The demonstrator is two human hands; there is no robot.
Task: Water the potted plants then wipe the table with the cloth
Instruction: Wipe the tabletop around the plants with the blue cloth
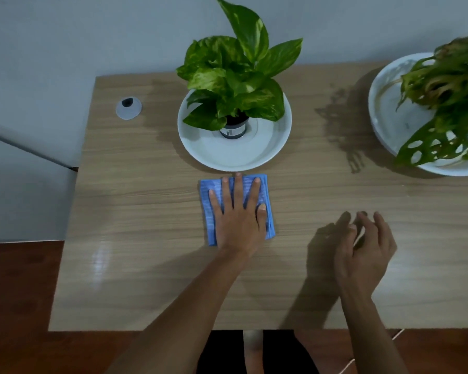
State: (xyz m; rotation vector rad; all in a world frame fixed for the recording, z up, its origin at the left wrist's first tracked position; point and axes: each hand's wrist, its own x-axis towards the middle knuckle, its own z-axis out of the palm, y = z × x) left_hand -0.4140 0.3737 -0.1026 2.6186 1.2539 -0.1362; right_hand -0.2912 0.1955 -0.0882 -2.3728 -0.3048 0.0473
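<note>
The left hand (238,217) presses flat on the blue cloth (237,209); the right hand (368,244) hovers empty, fingers loosely curled. Keep even pressure and sweep toward 9 o'clock, clear of the white dish (234,157) at 12.

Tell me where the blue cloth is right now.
In the head view, the blue cloth lies flat on the table near its middle, pressed under the left hand, just in front of the white dish holding the central plant.
</note>
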